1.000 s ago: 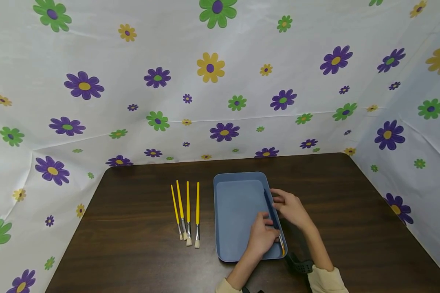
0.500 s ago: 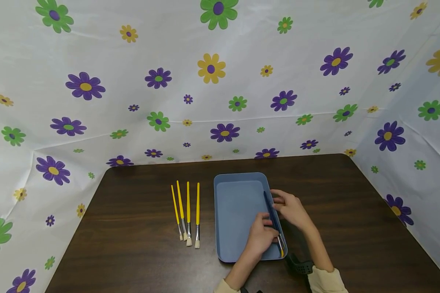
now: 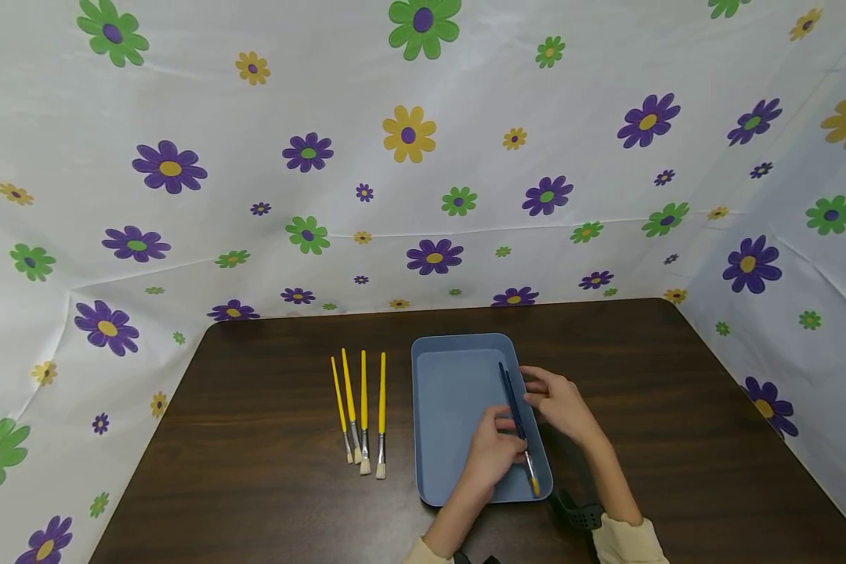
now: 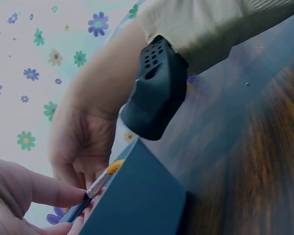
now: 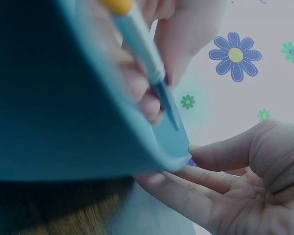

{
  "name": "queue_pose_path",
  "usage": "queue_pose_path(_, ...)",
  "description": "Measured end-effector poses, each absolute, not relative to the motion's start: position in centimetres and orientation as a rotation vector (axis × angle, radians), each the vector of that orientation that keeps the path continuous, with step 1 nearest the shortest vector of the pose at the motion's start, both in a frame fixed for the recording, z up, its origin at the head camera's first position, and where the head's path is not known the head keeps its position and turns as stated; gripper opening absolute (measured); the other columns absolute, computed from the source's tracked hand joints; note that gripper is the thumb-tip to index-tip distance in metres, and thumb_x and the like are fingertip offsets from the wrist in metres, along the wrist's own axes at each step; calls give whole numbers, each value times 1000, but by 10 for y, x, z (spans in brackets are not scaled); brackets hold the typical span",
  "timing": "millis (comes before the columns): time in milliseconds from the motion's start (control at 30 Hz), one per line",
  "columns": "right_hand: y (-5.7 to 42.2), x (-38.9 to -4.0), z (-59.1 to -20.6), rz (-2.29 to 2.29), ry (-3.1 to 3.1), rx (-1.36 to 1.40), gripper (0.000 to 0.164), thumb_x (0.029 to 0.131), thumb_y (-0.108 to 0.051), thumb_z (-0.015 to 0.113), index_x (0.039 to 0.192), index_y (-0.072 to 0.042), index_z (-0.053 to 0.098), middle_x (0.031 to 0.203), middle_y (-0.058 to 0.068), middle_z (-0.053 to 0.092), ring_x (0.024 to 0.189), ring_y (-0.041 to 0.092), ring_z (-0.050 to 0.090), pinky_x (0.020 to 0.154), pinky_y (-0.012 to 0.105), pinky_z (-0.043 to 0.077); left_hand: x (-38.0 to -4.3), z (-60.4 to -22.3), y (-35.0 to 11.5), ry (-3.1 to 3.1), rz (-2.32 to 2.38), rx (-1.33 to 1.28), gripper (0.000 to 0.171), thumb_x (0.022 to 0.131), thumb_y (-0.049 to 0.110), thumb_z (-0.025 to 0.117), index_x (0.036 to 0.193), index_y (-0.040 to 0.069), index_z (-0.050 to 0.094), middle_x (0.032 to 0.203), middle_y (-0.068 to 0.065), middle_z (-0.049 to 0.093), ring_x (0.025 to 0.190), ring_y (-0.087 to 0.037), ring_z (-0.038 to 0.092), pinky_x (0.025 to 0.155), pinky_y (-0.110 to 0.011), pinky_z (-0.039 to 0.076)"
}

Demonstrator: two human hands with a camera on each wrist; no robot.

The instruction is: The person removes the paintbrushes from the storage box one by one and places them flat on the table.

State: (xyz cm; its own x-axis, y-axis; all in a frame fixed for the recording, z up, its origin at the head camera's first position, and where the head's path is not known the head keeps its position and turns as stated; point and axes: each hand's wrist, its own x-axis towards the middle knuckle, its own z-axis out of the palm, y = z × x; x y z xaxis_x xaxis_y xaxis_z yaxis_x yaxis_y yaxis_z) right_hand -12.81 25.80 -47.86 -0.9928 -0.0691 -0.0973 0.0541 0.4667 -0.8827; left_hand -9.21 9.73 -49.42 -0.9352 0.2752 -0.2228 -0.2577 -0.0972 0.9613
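Observation:
A blue-grey tray (image 3: pixel 454 392) lies on the dark wooden table. Inside it, my left hand (image 3: pixel 492 453) pinches a dark blue paintbrush (image 3: pixel 513 401) near its silver ferrule, amber bristles toward me. A second dark handle tip shows close beside it in the head view; the rest of that one is hidden. In the left wrist view the thumb presses against the paintbrush (image 4: pixel 98 185) at the ferrule, with fingers on the other side. My right hand (image 3: pixel 562 403) grips the tray's right rim, thumb on top and fingers below the edge in the right wrist view.
Several yellow-handled paintbrushes (image 3: pixel 382 399) lie side by side left of the tray, pale bristles toward me. A flower-patterned sheet (image 3: pixel 352 102) hangs behind the table (image 3: pixel 254 423) and along its sides. A dark strap (image 3: pixel 576 513) is on the right wrist.
The left hand has moved left with the dark blue paintbrush, away from the tray's right wall. My right hand has stayed on the rim. The yellow paintbrushes lie as before.

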Motion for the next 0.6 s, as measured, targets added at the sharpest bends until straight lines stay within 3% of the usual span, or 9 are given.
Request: queue_pose_path(600,258,-129,-479,-1568,2583,-27,47,99,9,54,146,12,47,128,39,61,103,45,71,67,44,64,-97,-485,73,1828,2123,61,62,87,-12,66,146,-8,48,118,-16,61,90,-22,69,71,-33,62)
